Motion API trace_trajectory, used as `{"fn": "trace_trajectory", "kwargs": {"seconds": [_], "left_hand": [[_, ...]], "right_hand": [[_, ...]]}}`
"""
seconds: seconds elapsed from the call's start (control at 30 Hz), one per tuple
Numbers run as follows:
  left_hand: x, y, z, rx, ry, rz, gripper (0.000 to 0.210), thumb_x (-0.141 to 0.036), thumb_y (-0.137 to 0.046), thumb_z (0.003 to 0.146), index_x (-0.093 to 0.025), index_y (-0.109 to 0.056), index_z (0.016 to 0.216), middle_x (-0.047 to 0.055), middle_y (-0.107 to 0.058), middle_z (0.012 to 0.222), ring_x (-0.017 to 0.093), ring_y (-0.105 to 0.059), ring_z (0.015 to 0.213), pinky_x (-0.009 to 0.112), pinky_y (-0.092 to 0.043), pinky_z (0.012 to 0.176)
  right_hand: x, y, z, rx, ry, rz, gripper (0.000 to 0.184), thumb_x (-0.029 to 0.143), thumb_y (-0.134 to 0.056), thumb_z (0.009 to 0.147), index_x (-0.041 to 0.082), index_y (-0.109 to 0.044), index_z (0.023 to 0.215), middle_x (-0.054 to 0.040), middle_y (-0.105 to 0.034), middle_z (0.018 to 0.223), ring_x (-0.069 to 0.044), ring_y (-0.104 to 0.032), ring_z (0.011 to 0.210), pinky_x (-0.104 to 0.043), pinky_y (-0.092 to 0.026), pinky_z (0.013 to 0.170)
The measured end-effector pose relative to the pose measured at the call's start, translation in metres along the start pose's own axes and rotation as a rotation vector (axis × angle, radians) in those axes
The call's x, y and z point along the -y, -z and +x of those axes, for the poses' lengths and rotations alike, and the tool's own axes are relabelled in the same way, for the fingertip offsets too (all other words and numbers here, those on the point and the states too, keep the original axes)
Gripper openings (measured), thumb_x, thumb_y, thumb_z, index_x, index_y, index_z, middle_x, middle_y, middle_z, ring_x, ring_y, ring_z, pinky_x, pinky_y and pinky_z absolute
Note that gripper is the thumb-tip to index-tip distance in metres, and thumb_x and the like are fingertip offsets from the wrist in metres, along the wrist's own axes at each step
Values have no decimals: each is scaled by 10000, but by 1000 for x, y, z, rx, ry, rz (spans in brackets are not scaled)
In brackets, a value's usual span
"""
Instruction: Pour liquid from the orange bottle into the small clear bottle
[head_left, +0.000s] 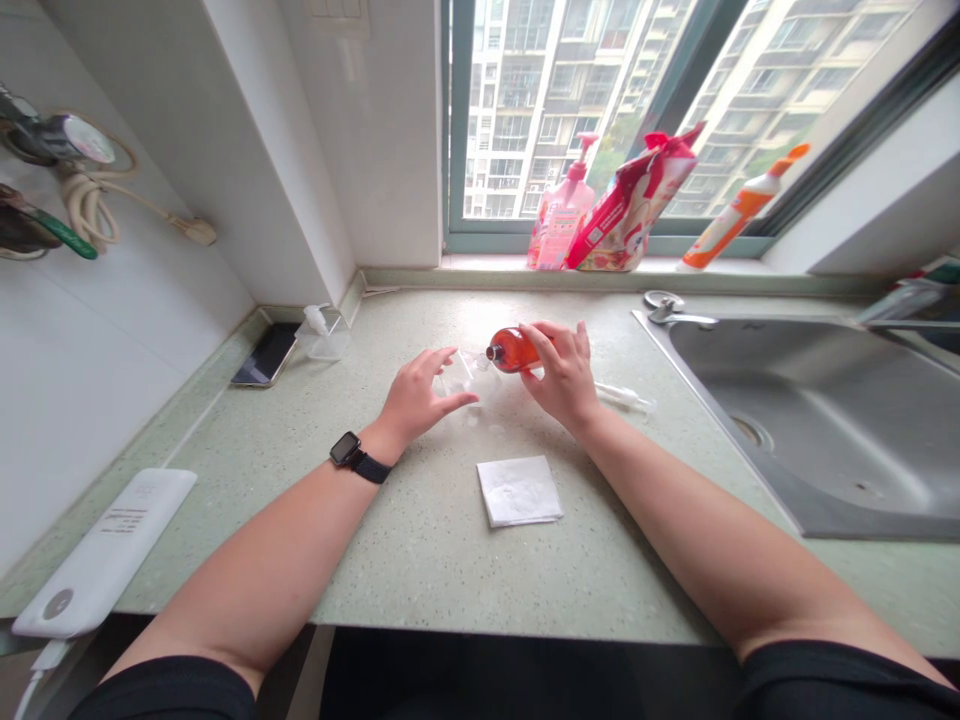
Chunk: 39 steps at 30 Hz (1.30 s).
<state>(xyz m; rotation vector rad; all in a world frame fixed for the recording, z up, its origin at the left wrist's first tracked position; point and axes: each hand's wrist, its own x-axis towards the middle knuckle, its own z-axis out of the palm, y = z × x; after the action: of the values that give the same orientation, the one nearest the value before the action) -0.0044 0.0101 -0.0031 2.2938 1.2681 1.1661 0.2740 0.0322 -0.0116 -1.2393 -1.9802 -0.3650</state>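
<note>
The person's right hand (566, 378) has its fingers wrapped around a round, see-through orange-red bottle (514, 350) with a dark neck. The bottle is tipped on its side above the speckled pale green counter (405, 560), and its open mouth points to the left hand (415, 396). That hand has its thumb and fingers curled around a small see-through plastic bottle (460, 374), blurry and hard to make out. The two bottles meet mouth to mouth, or nearly so — it is hard to tell if they touch.

This looks like the pouring step, from the orange-red bottle into the clear one. Whether anything is flowing cannot be seen. The next move seems to call for steady hands — a slow, small tilt, with the two mouths lined up so nothing drips.

Just beside the right hand, a thin white plastic pump top (626, 397) lies on the counter. Nearer the person is a folded square of white tissue (520, 491), which could help with a spill. The shiny steel sink (757, 470) is farther off to the right.
</note>
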Motion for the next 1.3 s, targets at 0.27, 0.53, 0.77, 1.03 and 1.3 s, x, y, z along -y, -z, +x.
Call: {"fn": "trace_trajectory", "kwargs": {"seconds": [0.27, 0.53, 0.77, 1.03, 1.3], "left_hand": [[3, -2, 0, -12, -19, -5, 811, -694, -860, 809, -244, -616, 1437, 91, -748, 1217, 258, -761, 1020, 435, -633, 955], [4, -3, 0, 2, -20, -18, 825, -691, -854, 814, -248, -602, 1463, 100, -740, 1228, 261, -760, 1019, 443, -642, 948], [4, -4, 0, 8, -14, -36, 836, -701, -848, 810, -243, -602, 1465, 103, -738, 1239, 266, -762, 1031, 449, -642, 955], [6, -5, 0, 14, -11, -27, 853, -716, -842, 806, -257, -588, 1480, 100, -736, 1256, 265, -768, 1037, 451, -647, 954], [7, -5, 0, 21, -3, -36, 844, -695, -857, 805, -270, -582, 1480, 99, -733, 1266, 267, -766, 1048, 456, -645, 955]], "right_hand": [[-2, -1, 0, -27, 35, -44, 738, 129, -660, 866, 320, -494, 1559, -115, -608, 1415, -333, -598, 1313, -735, -242, 1302], [-1, -1, 0, -33, 40, -47, 785, 126, -659, 858, 333, -469, 1592, -110, -601, 1423, -336, -583, 1320, -738, -231, 1302], [0, 0, 0, -31, 49, -56, 797, 118, -658, 858, 339, -466, 1600, -109, -590, 1439, -340, -563, 1343, -740, -221, 1305], [0, 0, 0, -56, 62, -60, 785, 106, -659, 867, 348, -468, 1589, -106, -588, 1428, -328, -569, 1341, -732, -224, 1309], [-1, 0, 0, -58, 72, -65, 809, 107, -668, 867, 358, -445, 1603, -102, -579, 1426, -332, -564, 1351, -739, -222, 1309]]}}
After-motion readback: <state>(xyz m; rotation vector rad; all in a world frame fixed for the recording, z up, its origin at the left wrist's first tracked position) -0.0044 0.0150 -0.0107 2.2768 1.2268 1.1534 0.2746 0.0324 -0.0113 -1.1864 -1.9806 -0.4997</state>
